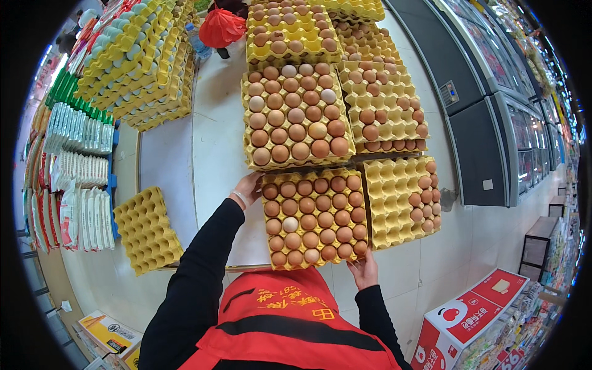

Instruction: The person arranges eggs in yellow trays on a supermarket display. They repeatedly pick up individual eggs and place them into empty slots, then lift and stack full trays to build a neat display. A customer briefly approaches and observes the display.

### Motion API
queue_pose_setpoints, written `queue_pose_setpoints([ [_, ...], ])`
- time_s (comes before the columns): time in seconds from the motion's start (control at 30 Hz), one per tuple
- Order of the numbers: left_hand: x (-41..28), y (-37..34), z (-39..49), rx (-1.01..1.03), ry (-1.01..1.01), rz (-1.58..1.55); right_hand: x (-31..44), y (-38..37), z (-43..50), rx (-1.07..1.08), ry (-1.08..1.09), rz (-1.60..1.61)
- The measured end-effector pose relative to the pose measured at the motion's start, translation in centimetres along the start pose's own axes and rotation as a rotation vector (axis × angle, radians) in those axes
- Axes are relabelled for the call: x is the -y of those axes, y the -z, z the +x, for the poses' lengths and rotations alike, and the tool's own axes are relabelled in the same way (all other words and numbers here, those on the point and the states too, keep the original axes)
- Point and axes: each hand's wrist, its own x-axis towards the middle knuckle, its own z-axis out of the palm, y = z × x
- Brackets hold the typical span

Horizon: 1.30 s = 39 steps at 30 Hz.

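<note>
A yellow egg tray (316, 215) full of brown eggs lies directly in front of my red apron. My left hand (249, 186) grips its far left corner, the fingertips hidden beside the tray. At the near right corner, my right hand (365, 269) has its fingers at the edge, partly tucked below. Just beyond is another full egg tray (296, 113), with a few paler eggs among the brown ones. To the right, a partly filled egg tray (397, 203) has its eggs along the right side and bare cups on the left.
An empty egg tray (148, 231) lies at the table's left edge. Tall stacked trays of pale eggs (138, 69) stand at the far left. A red plastic bag (223, 27) and a water bottle (198, 41) sit at the back. Freezers (481, 152) line the right.
</note>
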Motion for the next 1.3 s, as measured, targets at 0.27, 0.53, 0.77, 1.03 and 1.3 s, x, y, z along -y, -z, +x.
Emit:
queue_pose_setpoints([
  [0.27,1.7,-0.1,1.1,-0.052,0.066,-0.124,11.2,-8.1,-1.1,0.122,1.092,-0.951],
  [0.53,6.0,-0.2,-5.1,-0.102,0.207,0.017,16.3,-20.0,13.3,0.305,1.339,-1.962],
  [0.77,7.6,-0.6,-3.5,-0.04,0.087,0.07,16.8,-22.3,14.3,0.202,0.801,-2.326],
  [1.03,8.3,-0.1,-2.5,0.006,0.066,0.118,16.0,-23.8,13.8,0.152,0.734,-2.329],
  [1.3,9.0,0.3,-3.3,-0.009,0.075,0.178,14.6,-22.7,15.0,0.343,0.864,-2.323],
])
